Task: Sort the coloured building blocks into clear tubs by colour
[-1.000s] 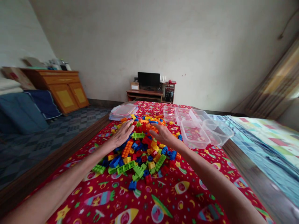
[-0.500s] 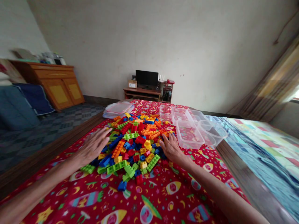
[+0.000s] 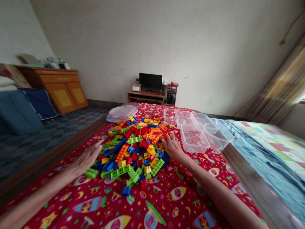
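On the red cloth (image 3: 164, 194), our left hand (image 3: 87, 159) and right hand (image 3: 174, 148) have parted to either side of the bricks (image 3: 130, 149), so their middle seems reachable. Left fingers stretch open, empty; right fingers spread at the edge, holding nothing we can make out.

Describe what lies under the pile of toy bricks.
A red patterned cloth shows around the pile of toy bricks and runs beneath its edges; whatever the middle covers cannot be seen.
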`<state>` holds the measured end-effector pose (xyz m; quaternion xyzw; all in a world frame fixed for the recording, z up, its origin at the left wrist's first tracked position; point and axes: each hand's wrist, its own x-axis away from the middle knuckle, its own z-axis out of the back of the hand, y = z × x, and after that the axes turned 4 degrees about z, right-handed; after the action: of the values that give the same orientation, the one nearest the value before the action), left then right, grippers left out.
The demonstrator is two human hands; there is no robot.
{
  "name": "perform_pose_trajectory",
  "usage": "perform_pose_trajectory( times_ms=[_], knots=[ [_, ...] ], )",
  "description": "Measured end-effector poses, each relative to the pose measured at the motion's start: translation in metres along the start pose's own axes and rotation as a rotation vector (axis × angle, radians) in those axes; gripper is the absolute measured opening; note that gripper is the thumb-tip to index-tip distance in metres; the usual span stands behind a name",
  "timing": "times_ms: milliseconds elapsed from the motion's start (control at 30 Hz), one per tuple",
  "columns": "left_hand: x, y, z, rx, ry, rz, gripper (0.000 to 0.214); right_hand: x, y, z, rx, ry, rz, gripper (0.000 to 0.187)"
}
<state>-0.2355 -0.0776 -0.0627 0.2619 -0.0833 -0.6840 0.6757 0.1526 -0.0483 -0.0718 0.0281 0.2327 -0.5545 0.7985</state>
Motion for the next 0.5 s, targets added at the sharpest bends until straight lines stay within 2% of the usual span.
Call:
perform_pose_trajectory(
  times_ms=[67,167,333,400,500],
  knots=[
    [0.001,0.010,-0.004,0.022,0.020,0.002,0.068,-0.005,-0.011,-0.007,-0.036,0.009,-0.002,0.044],
    [-0.003,0.029,-0.006,0.077,0.044,-0.037,0.064,-0.012,-0.023,-0.009,-0.092,0.062,0.122,0.042],
    [-0.014,0.063,-0.008,0.133,0.003,-0.193,0.069,-0.004,-0.044,0.016,-0.109,0.168,0.145,0.045],
    [-0.016,0.077,-0.010,0.132,-0.022,-0.260,0.073,0.006,-0.063,0.031,-0.132,0.151,0.284,0.048],
    [-0.019,0.092,-0.009,0.138,-0.083,-0.314,0.075,0.025,-0.095,0.048,-0.110,0.073,0.591,0.054]
  ],
)
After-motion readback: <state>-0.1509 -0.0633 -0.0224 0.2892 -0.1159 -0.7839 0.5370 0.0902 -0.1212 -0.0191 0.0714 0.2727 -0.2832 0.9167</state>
